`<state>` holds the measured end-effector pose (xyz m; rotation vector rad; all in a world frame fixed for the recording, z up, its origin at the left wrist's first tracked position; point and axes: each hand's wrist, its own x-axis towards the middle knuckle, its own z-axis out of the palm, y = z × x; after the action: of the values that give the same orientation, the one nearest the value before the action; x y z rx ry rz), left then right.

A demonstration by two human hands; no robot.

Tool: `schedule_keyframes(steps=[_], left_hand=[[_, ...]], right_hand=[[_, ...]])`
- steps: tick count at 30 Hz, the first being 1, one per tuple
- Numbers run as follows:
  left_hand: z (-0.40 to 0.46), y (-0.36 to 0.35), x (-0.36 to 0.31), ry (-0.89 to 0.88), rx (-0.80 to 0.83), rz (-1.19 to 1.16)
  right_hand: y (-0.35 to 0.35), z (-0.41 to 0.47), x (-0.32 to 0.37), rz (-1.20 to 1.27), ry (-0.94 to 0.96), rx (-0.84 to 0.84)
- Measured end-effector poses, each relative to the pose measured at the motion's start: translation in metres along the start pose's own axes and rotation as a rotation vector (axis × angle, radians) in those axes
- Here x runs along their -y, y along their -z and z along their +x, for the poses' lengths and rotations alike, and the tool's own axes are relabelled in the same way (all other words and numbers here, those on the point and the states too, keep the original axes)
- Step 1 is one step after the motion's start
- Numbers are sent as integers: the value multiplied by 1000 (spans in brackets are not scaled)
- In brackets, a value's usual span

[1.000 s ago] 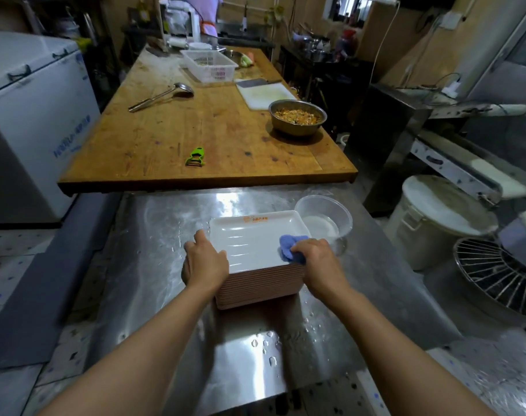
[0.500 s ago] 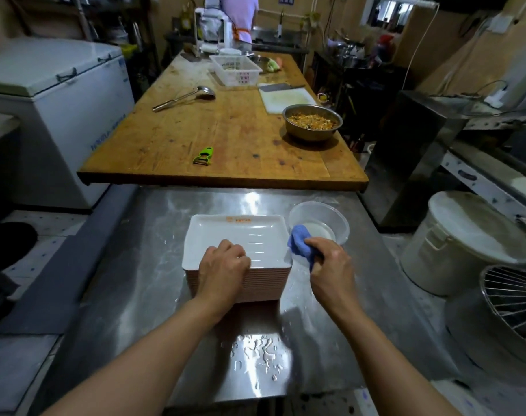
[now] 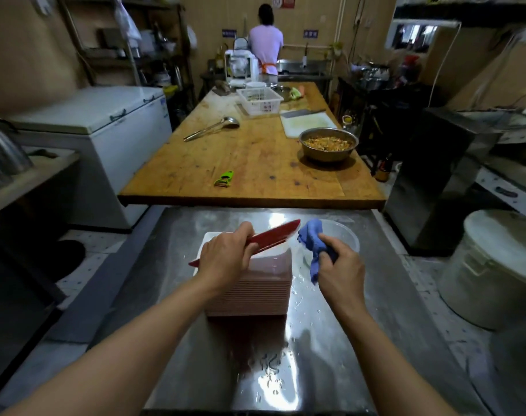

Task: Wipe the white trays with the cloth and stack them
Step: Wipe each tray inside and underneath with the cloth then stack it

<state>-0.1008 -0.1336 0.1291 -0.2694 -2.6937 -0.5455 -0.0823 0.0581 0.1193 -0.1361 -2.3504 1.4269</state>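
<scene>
Head view | left hand [image 3: 225, 255] grips tilted tray [image 3: 273, 237] by its near rim | right hand [image 3: 341, 270] clutches cloth [image 3: 311, 240] | we judge tray light, stiff, wet-slippery.

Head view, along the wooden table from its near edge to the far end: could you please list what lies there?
Green peeler → steel bowl of chopped food → ladle → white cutting board → white plastic basket.
</scene>
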Motion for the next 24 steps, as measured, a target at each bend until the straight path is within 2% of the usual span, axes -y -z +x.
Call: schedule_keyframes(steps=[6, 10, 12, 15, 20, 24], left_hand=[[4, 38, -26, 220, -72, -549], [1, 56, -38, 391, -24, -1007], [0, 60, -41, 420, -9, -1138], [-3, 61, -43, 431, -17, -1227], [-10, 64, -42, 386, -1, -1273], [-14, 70, -40, 357, -8, -1194]], right_hand=[[17, 3, 45, 178, 37, -146], [24, 3, 79, 194, 215, -172], [22, 4, 94, 139, 319, -172], [13, 2, 111, 52, 445, -128], [-14, -5, 124, -136, 577, 37], [-33, -4, 130, -292, 616, 14]])
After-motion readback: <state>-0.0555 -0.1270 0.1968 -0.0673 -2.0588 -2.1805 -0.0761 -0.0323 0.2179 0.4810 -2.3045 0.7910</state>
